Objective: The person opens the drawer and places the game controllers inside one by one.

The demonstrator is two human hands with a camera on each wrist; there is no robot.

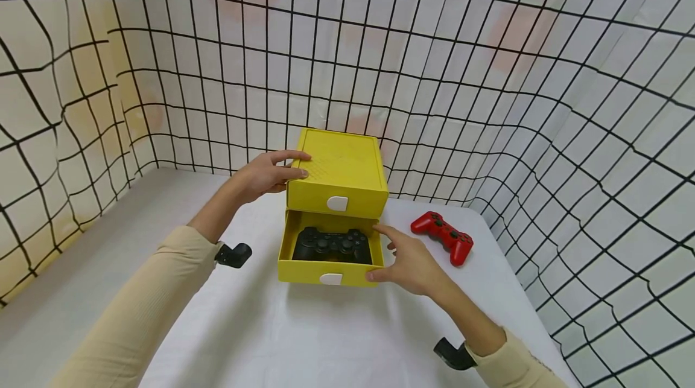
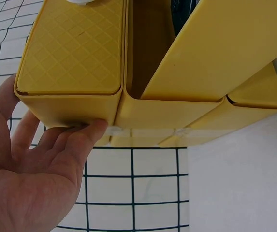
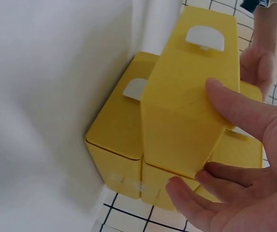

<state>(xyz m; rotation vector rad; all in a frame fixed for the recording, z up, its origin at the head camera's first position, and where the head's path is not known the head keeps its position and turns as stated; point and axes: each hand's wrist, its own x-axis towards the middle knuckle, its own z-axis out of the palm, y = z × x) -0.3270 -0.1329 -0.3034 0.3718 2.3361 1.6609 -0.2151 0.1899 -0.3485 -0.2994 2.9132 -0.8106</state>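
Head view: one red pad (image 1: 444, 235) is lying at four o'clock from one cabinet (image 1: 344, 162), one black pad (image 1: 332, 244) inside one open drawer (image 1: 304, 271). Left hand (image 1: 265, 175) is gripping cabinet; right hand (image 1: 409, 264), drawer.

Room above black controller (image 1: 332, 245), drawer walls (image 1: 304, 272) around

Wears cream left sleeve (image 1: 143, 300), finely ribbed, and matching cream right sleeve (image 1: 510, 365). Carries black, glossy, bent left wrist unit (image 1: 234, 255) and similarly shaped black right wrist unit (image 1: 453, 355). Has left hand (image 1: 265, 174) and right hand (image 1: 409, 262) bare.
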